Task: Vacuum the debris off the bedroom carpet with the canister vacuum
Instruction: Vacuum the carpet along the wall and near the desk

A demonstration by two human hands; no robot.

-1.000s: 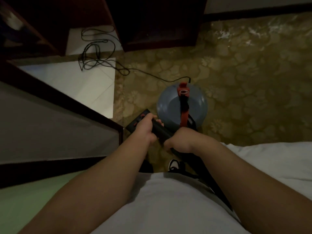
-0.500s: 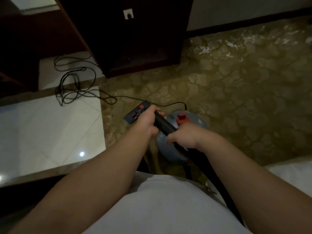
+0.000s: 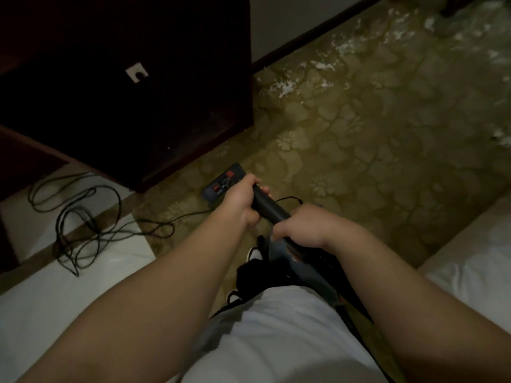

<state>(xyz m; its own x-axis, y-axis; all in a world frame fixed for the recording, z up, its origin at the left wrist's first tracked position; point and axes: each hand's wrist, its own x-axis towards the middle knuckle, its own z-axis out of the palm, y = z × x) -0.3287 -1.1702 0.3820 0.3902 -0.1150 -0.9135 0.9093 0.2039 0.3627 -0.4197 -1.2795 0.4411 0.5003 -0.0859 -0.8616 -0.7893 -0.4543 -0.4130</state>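
The person wears a white shirt, dark trousers and black-and-white shoes, forearms bare.

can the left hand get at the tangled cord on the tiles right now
Probably not yet: the left hand grips the vacuum wand, and the cord lies low, off to its left. Nothing blocks the way, so letting go and stooping should do.

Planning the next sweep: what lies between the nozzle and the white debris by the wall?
Head view: only bare patterned carpet between the nozzle and the debris; the cabinet stands beside that stretch.
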